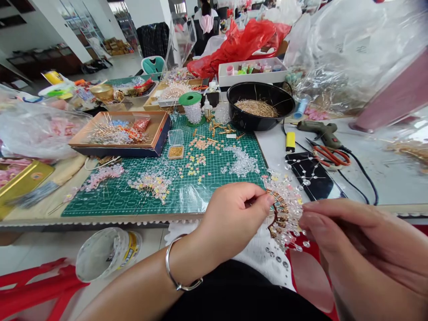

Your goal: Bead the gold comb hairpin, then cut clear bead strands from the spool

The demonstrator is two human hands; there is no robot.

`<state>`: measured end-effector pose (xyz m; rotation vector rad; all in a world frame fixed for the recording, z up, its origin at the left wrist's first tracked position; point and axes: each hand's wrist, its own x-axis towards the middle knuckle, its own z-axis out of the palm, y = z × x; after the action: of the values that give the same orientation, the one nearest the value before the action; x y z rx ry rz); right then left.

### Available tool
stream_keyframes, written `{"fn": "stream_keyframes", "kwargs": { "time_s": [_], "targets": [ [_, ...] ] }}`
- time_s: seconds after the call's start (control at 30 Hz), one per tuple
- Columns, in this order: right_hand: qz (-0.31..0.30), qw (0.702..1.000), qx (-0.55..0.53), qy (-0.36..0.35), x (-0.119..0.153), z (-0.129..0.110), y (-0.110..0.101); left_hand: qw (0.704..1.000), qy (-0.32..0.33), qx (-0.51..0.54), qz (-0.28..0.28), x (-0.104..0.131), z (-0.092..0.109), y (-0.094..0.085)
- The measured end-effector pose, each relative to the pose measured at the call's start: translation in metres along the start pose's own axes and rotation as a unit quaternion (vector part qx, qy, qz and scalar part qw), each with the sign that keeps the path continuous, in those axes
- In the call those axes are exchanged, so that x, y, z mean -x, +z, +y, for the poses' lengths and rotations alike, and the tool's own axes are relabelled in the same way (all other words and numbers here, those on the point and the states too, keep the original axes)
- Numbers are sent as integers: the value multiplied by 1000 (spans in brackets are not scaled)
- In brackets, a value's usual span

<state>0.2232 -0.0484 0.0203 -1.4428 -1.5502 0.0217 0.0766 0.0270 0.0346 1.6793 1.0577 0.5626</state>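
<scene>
My left hand (234, 218), with a silver bangle on its wrist, pinches the gold-coloured comb edge of a beaded hair comb (289, 214) above my lap. Clear, pink and yellow beads on wires fan out from the comb to the right. At the fan's outer edge, the thumb and fingers of my right hand (354, 240) are pressed together; whatever is between them is too small to make out. Behind the hair comb, beaded wire sprigs (306, 171) lie across a black phone (314, 178).
On the green cutting mat (187, 205) lie clear beads (242, 161), beaded pieces (152, 185) and a bead spool (193, 109). A black bowl (261, 107) of gold pins stands behind. Pliers (331, 156) and a glue gun (323, 131) are at right; a box (120, 133) sits left.
</scene>
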Motion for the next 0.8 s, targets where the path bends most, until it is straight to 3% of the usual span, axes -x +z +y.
{"fn": "stream_keyframes", "kwargs": {
  "time_s": [0.1, 0.23, 0.5, 0.8],
  "targets": [
    [-24, 997, 65, -26, -8, -1, -5, 1000, 1, 12, -13, 3, 2, -2],
    [-11, 989, 138, -50, -12, 6, -11, 999, 7, 30, -24, 7, 2, -4],
    [-59, 990, 119, -55, -5, 8, -12, 999, -5, 26, -20, 8, 3, -2],
    [-70, 989, 122, -46, -6, 7, -16, 997, -8, 72, -21, 10, 5, -3]
  ]
}}
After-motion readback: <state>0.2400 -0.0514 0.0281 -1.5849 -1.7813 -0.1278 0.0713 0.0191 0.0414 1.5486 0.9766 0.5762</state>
